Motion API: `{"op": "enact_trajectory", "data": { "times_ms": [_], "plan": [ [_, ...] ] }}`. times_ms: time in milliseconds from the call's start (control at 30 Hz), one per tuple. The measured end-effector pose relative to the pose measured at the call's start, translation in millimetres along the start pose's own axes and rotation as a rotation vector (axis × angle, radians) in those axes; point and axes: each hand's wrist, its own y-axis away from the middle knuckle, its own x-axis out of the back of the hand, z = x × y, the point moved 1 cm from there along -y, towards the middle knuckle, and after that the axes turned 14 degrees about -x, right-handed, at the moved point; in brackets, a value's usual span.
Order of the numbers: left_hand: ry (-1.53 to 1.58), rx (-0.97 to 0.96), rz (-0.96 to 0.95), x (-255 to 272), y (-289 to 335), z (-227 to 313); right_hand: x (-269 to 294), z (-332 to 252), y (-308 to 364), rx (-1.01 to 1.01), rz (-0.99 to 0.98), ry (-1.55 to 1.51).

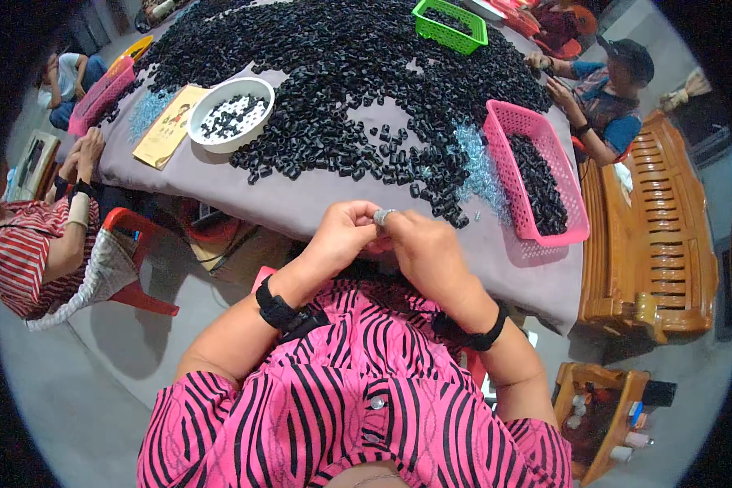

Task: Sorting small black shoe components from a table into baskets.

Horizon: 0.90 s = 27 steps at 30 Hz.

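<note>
My left hand (343, 236) and my right hand (431, 250) meet at the table's near edge, fingers pinched together. Between the fingertips shows a small greyish thing (381, 216); whether it is a loose part or a wrap round a finger, I cannot tell. Just beyond my hands, small black plastic pieces (358, 163) spread thickly over the grey tablecloth (301, 211). A heap of small clear bluish pieces (473, 167) lies to the right of them. Beside that heap, a pink basket (576, 228) holds more black pieces.
A white bowl (211, 148) with black pieces stands left, on a yellow booklet (164, 138). A green basket (455, 39) sits at the back. Co-workers sit at left (37, 260) and right (602, 106). A wooden bench (675, 244) and a red chair (142, 301) flank the table.
</note>
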Motion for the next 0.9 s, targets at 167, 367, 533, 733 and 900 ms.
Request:
{"op": "enact_trajectory", "data": {
  "times_ms": [167, 367, 533, 733, 900],
  "plan": [
    [0.086, -0.004, 0.055, -1, -1, 11, 5, 54, -59, -0.314, -0.22, -0.399],
    [0.118, -0.066, 0.08, 6, -1, 9, -12, 74, -132, -0.232, -0.069, -0.162],
    [0.114, -0.077, 0.069, 8, 2, 14, -55, 62, -163, -0.074, -0.077, 0.018],
    [0.163, -0.051, 0.079, 8, 0, 13, -73, 65, -177, -0.085, -0.139, 0.187],
    [0.187, -0.062, 0.081, 11, -1, 9, -65, 80, -175, -0.1, -0.119, 0.003]
  ]
}}
